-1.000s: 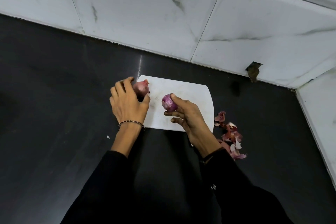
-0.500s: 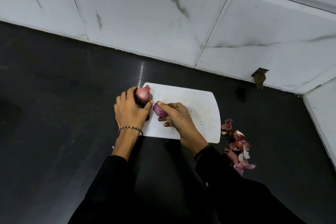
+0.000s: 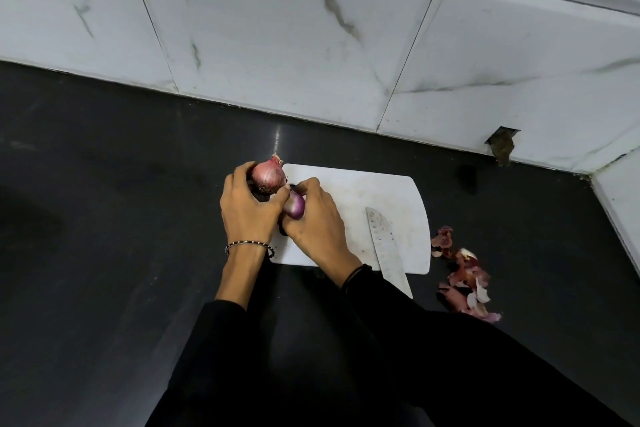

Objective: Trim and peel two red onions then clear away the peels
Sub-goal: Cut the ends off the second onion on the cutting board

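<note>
knife (image 3: 386,246) lies on cutting board (image 3: 353,194), peels (image 3: 465,281) just beside

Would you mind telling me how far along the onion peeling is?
One onion looks peeled, glossy purple in the right hand. The other onion, in the left hand, still has its papery skin and both ends. Peels remain heaped on the counter beside the cutting board, uncleared.

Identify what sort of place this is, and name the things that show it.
Most likely a home kitchen counter: a white cutting board with a knife on a dark countertop, marble-look wall tiles behind, and onion peels beside the board.
</note>
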